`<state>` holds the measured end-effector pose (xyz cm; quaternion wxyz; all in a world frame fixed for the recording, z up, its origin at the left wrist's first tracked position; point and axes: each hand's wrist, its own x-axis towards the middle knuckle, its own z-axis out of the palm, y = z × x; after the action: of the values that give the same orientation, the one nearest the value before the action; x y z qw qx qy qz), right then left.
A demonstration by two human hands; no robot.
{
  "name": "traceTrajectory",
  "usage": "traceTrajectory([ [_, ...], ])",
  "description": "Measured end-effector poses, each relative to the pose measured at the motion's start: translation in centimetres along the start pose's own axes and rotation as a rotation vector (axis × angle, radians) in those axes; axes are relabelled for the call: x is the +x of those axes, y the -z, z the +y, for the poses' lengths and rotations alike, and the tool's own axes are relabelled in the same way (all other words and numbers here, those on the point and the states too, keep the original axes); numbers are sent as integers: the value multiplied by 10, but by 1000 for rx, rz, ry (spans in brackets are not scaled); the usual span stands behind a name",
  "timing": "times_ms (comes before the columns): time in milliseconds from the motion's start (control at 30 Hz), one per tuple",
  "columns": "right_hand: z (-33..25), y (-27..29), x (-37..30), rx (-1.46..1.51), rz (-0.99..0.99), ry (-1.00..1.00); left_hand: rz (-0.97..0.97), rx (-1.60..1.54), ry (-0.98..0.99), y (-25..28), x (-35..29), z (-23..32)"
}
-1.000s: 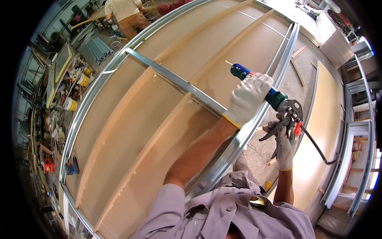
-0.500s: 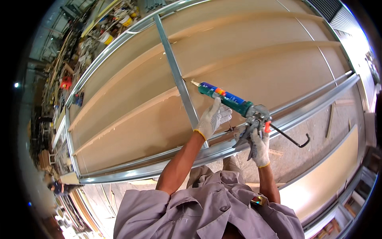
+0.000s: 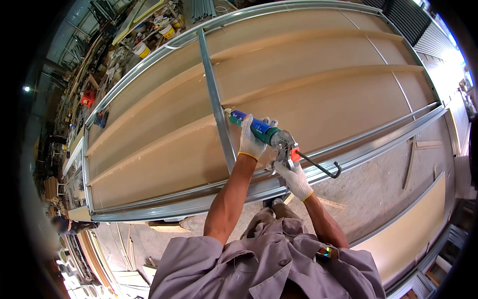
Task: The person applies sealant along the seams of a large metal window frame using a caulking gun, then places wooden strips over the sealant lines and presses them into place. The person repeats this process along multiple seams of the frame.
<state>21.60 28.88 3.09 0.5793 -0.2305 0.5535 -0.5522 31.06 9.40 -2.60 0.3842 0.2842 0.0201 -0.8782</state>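
A caulking gun (image 3: 284, 140) with a blue and green sealant tube (image 3: 253, 126) in it lies slantwise over a large metal-framed panel. My left hand (image 3: 251, 138), in a white knit glove, is wrapped round the tube near its front. My gloved right hand (image 3: 296, 181) grips the gun's handle, and a dark hooked rod (image 3: 318, 165) sticks out behind it. The pale nozzle (image 3: 227, 110) points at the metal cross stud (image 3: 213, 82), close beside a tan rib on the brown board (image 3: 318, 107). Whether the tip touches cannot be seen.
The panel's near metal rail (image 3: 199, 207) runs between me and the board. A pale board (image 3: 408, 224) lies low on the right, and wood strips (image 3: 410, 162) rest on the concrete floor. Buckets (image 3: 141, 50) and scrap crowd the far left. Another person (image 3: 72, 225) is at left.
The gun has moved left and a little up, bringing its nozzle to the cross stud and rib. My left hand has gone from beneath the tube to round it; my right has come left.
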Motion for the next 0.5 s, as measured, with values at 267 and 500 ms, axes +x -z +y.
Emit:
traceTrajectory([
  [267, -6, 20, 13, -62, -17, 110, 34, -26, 5, -12, 14, -14],
  [500, -38, 103, 29, -217, -50, 93, 2, 50, -52, -40, 45, -73],
])
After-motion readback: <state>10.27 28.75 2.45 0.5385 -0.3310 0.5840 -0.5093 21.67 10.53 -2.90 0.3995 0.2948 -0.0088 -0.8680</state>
